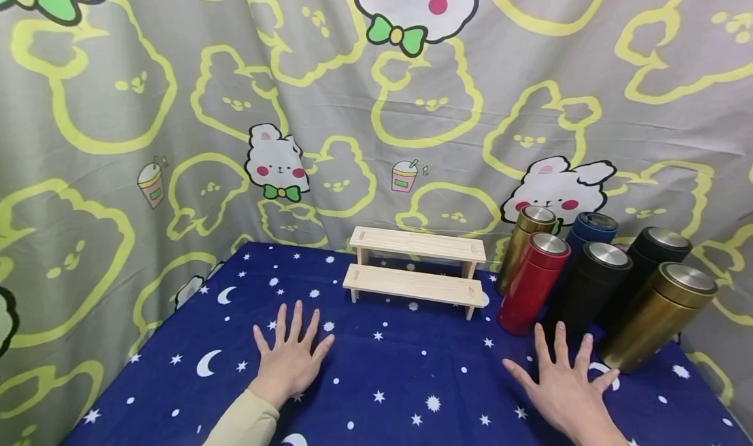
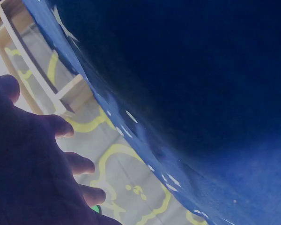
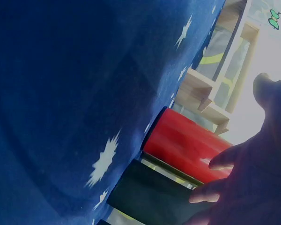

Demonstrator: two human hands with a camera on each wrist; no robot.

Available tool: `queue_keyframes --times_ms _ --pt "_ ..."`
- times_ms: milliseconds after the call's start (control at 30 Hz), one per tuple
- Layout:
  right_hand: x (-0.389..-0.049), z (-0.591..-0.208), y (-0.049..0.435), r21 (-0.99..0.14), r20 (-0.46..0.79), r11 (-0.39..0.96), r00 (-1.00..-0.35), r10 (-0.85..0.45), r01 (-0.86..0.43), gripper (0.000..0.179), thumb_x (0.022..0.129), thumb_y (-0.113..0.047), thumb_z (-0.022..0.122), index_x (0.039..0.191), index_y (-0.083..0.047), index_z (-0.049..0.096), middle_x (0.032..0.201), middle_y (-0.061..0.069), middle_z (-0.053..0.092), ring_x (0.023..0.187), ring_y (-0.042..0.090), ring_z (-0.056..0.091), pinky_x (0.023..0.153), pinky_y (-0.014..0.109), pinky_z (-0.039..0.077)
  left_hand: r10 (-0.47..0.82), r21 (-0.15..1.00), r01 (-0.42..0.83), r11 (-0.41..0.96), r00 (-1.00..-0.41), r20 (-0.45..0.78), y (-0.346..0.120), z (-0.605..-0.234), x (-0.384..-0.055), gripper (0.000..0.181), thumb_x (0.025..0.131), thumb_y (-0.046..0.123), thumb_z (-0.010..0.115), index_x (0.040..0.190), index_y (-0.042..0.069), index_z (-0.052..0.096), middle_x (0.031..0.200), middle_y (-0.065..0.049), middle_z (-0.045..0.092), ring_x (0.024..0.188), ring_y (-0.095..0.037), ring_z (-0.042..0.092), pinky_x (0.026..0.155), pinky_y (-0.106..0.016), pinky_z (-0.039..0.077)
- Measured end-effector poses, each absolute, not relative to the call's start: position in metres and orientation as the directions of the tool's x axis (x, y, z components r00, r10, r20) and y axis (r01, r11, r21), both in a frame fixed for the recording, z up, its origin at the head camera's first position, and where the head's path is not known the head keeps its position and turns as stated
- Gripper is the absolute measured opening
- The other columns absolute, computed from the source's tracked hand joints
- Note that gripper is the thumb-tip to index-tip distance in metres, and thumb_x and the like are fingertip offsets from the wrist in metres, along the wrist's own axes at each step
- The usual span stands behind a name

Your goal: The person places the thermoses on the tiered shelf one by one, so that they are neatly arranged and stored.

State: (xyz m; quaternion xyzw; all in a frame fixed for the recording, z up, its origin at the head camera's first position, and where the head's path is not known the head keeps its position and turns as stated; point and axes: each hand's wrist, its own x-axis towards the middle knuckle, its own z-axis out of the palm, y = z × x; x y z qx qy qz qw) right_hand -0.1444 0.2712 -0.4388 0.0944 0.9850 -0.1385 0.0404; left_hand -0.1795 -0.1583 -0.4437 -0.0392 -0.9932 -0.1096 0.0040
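Observation:
My left hand [image 1: 288, 361] hovers palm down over the blue cloth with fingers spread, holding nothing. On the right, my right hand [image 1: 566, 387] is spread the same way, its fingertips in front of the bottles. Nearest to it are a black thermos bottle [image 1: 588, 282], a red thermos bottle [image 1: 532, 286] and a gold thermos bottle [image 1: 655, 322], all upright with steel-topped lids. Behind them stand a second gold bottle [image 1: 523, 240], a blue bottle [image 1: 579, 237] and another black bottle [image 1: 653, 263]. A two-step wooden rack [image 1: 414, 286] with bare steps is at the back middle.
The table wears a dark blue cloth [image 1: 412, 374] printed with white moons and stars. Behind it hangs a grey curtain [image 1: 329, 106] with yellow cartoon outlines, close behind the rack and the bottles. The table's left edge runs along the curtain.

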Motion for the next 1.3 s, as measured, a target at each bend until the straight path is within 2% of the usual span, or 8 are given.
queue_keyframes --times_ms 167,300,367,433,567,733,1067,1300 --pt "-0.141 -0.438 0.270 -0.253 -0.043 0.952 -0.985 0.168 0.174 0.115 0.084 -0.082 0.040 0.150 0.009 0.020 0.149 0.041 -0.003 0.128 0.061 -0.025 0.080 0.080 -0.024 0.081 0.207 0.085 0.975 -0.996 0.028 -0.159 -0.444 -0.180 0.069 0.102 0.056 0.038 0.154 0.011 0.033 0.161 -0.019 0.009 0.145 -0.041 -0.008 0.101 -0.074 -0.015" --pt "-0.134 -0.432 0.268 -0.278 0.215 0.955 -0.962 0.166 0.102 0.095 0.089 -0.064 0.058 0.142 0.012 0.037 0.143 0.040 0.028 0.134 0.059 0.016 0.097 0.081 0.010 0.091 0.253 0.110 0.961 -0.992 0.086 -0.160 -0.444 -0.187 0.071 0.099 0.049 0.052 0.150 0.004 0.038 0.159 -0.024 0.013 0.145 -0.044 -0.001 0.106 -0.073 -0.004" --pt "-0.134 -0.425 0.266 -0.326 0.339 0.943 -0.924 0.178 0.062 0.081 0.090 -0.049 0.067 0.137 0.012 0.041 0.135 0.037 0.038 0.125 0.055 0.034 0.095 0.075 0.029 0.072 0.356 0.113 0.928 -0.990 0.125 -0.161 -0.443 -0.195 0.069 0.096 0.042 0.060 0.147 -0.001 0.042 0.157 -0.027 0.019 0.144 -0.045 0.006 0.109 -0.070 0.005" --pt "-0.139 -0.419 0.264 -0.403 0.404 0.915 -0.890 0.210 0.033 0.075 0.091 -0.036 0.071 0.138 0.012 0.040 0.133 0.035 0.041 0.119 0.053 0.042 0.091 0.071 0.038 0.036 0.489 0.105 0.866 -0.988 0.150 -0.162 -0.441 -0.206 0.064 0.094 0.034 0.065 0.142 -0.004 0.046 0.153 -0.028 0.028 0.143 -0.045 0.014 0.111 -0.065 0.014" --pt "-0.151 -0.409 0.257 -0.559 0.390 0.827 -0.862 0.324 0.057 0.086 0.090 -0.035 0.072 0.148 0.008 0.026 0.140 0.033 0.037 0.123 0.051 0.041 0.094 0.068 0.038 -0.053 0.745 0.065 0.664 -0.990 0.134 -0.156 -0.441 -0.233 0.051 0.094 0.026 0.066 0.135 -0.002 0.054 0.142 -0.028 0.045 0.136 -0.042 0.033 0.109 -0.057 0.029" --pt "-0.167 -0.410 0.250 -0.648 0.383 0.759 -0.832 0.401 0.067 0.096 0.089 -0.036 0.074 0.152 0.007 0.016 0.143 0.033 0.035 0.126 0.050 0.040 0.098 0.066 0.036 -0.145 0.928 -0.012 0.371 -0.988 0.045 -0.138 -0.449 -0.264 0.046 0.095 0.025 0.067 0.133 0.001 0.057 0.134 -0.027 0.052 0.125 -0.041 0.047 0.101 -0.054 0.040" --pt "-0.185 -0.410 0.250 -0.689 0.316 0.714 -0.837 0.447 0.121 0.102 0.091 -0.040 0.069 0.153 0.008 0.004 0.148 0.037 0.024 0.127 0.056 0.035 0.102 0.066 0.031 -0.197 0.993 -0.016 0.115 -0.980 0.007 -0.107 -0.461 -0.291 0.040 0.093 0.023 0.070 0.127 0.004 0.063 0.125 -0.024 0.058 0.114 -0.036 0.057 0.095 -0.047 0.049" --pt "-0.197 -0.415 0.249 -0.694 0.337 0.712 -0.827 0.450 0.105 0.100 0.091 -0.035 0.070 0.153 0.006 0.004 0.144 0.036 0.027 0.120 0.058 0.040 0.099 0.068 0.034 -0.186 1.000 -0.016 0.005 -0.982 -0.015 -0.103 -0.464 -0.302 0.035 0.092 0.020 0.072 0.122 0.001 0.067 0.121 -0.021 0.059 0.115 -0.033 0.057 0.097 -0.047 0.048"
